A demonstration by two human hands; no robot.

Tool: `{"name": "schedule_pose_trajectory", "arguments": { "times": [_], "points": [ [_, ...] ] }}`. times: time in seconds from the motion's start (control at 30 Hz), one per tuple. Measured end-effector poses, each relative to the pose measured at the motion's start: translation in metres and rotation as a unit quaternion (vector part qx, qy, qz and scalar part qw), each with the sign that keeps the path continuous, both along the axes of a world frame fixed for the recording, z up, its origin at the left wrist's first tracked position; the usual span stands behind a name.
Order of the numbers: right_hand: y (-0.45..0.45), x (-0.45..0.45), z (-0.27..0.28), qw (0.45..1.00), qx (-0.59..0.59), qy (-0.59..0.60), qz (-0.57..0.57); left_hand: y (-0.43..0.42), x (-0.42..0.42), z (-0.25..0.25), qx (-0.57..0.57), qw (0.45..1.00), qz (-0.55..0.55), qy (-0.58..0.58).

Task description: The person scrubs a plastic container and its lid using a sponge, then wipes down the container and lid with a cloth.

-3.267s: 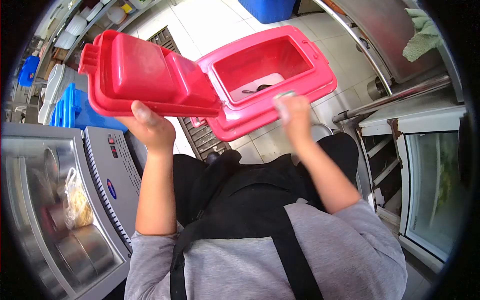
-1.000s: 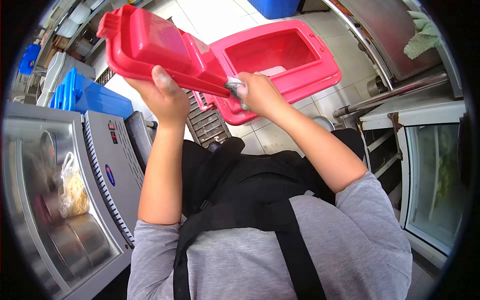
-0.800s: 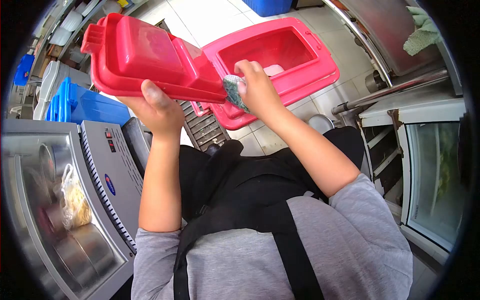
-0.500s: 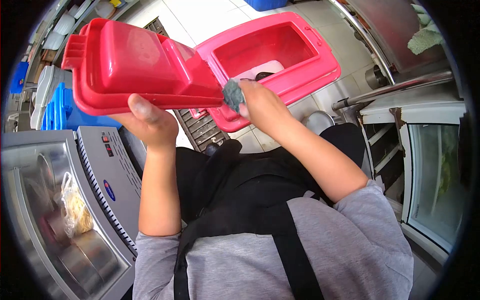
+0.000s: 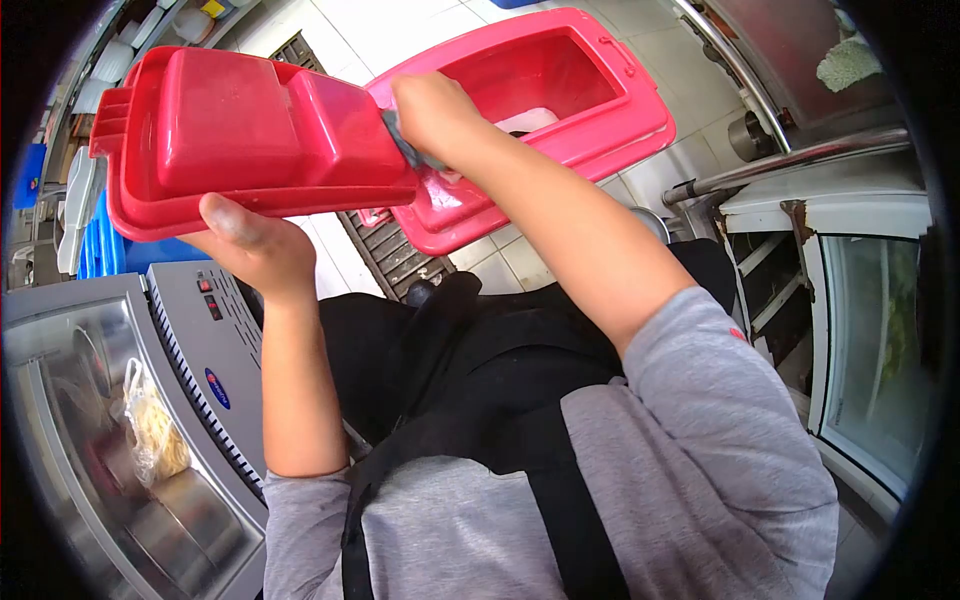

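Note:
My left hand (image 5: pixel 262 248) grips the near edge of a red plastic lid (image 5: pixel 225 135), thumb on the upper side and the other fingers hidden beneath. The lid has raised box-like sections and is held tilted at the left. My right hand (image 5: pixel 437 118) is closed on a grey-green scouring pad (image 5: pixel 405 143), pressed against the lid's right end. Beyond it on the floor stands a red bin (image 5: pixel 625 143) with a rectangular opening. Inside the bin I see something white (image 5: pixel 530 121) and part of a dark object. Whether lid and bin are joined is hidden.
A grey glass-fronted cabinet (image 5: pixel 205 330) stands at my left, with a blue crate (image 5: pixel 145 245) behind it. Shelves of bowls are at upper left. A floor drain grate (image 5: pixel 385 262) runs under the lid. On the right are a metal rail (image 5: pixel 800 165) and a glass-door fridge (image 5: pixel 875 350).
My right hand with the scouring pad has moved left and up along the lid's right end. The lid and my left hand have shifted left in view.

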State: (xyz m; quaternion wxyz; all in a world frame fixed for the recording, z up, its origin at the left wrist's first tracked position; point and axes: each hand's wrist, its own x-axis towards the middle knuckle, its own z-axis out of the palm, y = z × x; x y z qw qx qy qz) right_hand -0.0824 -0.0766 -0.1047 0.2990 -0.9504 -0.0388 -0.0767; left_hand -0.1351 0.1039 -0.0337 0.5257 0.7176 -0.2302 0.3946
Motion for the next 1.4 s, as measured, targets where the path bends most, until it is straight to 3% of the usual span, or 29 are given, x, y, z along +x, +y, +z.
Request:
{"name": "schedule_pose_trajectory", "arguments": {
  "times": [0.1, 0.23, 0.3, 0.37, 0.5, 0.57, 0.6, 0.63, 0.67, 0.7, 0.9, 0.97, 1.0, 1.03, 1.1, 1.17, 1.23, 1.33, 1.4],
  "points": [
    [0.012, 0.033, 0.003, 0.993, 0.041, -0.082, -0.081, -0.004, 0.003, 0.003, 0.004, 1.0, 0.013, -0.008],
    [0.015, 0.041, 0.006, 0.995, 0.022, -0.083, -0.043, -0.007, 0.001, 0.006, 0.002, 1.0, -0.012, -0.008],
    [0.002, 0.02, 0.023, 0.989, -0.058, 0.131, 0.049, -0.007, 0.001, 0.005, 0.006, 1.0, -0.004, -0.013],
    [-0.008, -0.012, 0.01, 0.989, -0.093, 0.058, 0.103, -0.006, 0.004, 0.005, 0.007, 1.0, 0.003, -0.023],
    [-0.024, -0.037, 0.006, 0.979, -0.092, 0.076, 0.167, -0.006, 0.006, 0.003, 0.003, 1.0, -0.016, -0.026],
    [-0.031, -0.02, 0.016, 0.937, -0.218, 0.116, 0.249, -0.006, 0.005, 0.005, 0.006, 0.999, -0.009, -0.033],
    [-0.029, 0.001, 0.023, 0.927, -0.246, 0.146, 0.244, -0.006, 0.005, 0.005, 0.011, 0.999, -0.005, -0.03],
    [-0.03, 0.016, 0.028, 0.948, -0.202, 0.135, 0.205, -0.005, 0.006, 0.006, 0.016, 1.0, 0.0, -0.026],
    [-0.023, 0.038, 0.033, 0.968, -0.161, 0.159, 0.106, -0.006, 0.005, 0.006, 0.016, 0.999, 0.002, -0.028],
    [-0.014, 0.052, 0.028, 0.991, -0.108, 0.063, 0.055, -0.008, 0.003, 0.007, 0.005, 1.0, -0.001, -0.024],
    [0.011, 0.052, 0.016, 0.975, -0.133, 0.166, 0.061, -0.009, 0.005, 0.005, 0.03, 0.998, 0.03, -0.055],
    [0.009, 0.071, 0.014, 0.875, -0.341, 0.188, 0.287, -0.017, 0.001, 0.006, 0.01, 0.999, 0.006, -0.038],
    [0.005, 0.065, 0.015, 0.91, -0.278, 0.197, 0.236, -0.021, 0.0, 0.008, 0.007, 0.998, -0.019, -0.058],
    [0.001, 0.056, 0.014, 0.91, -0.281, 0.196, 0.235, -0.024, -0.002, 0.009, 0.005, 0.998, -0.02, -0.06],
    [-0.007, 0.042, 0.006, 0.96, -0.065, 0.226, 0.151, -0.028, -0.012, 0.009, 0.035, 0.997, -0.025, -0.067],
    [-0.012, 0.017, 0.007, 0.953, -0.083, 0.212, 0.201, -0.033, -0.02, 0.006, 0.01, 0.997, -0.035, -0.063],
    [-0.015, -0.021, 0.018, 0.944, -0.011, 0.306, 0.124, -0.034, -0.025, 0.002, -0.009, 0.996, -0.049, -0.074],
    [-0.036, -0.072, 0.017, 0.974, -0.066, 0.163, 0.143, -0.028, -0.035, 0.001, -0.025, 0.997, -0.053, -0.058],
    [-0.039, -0.105, 0.035, 0.965, -0.129, 0.186, 0.129, -0.025, -0.034, -0.002, -0.026, 0.997, -0.023, -0.065]
  ]
}}
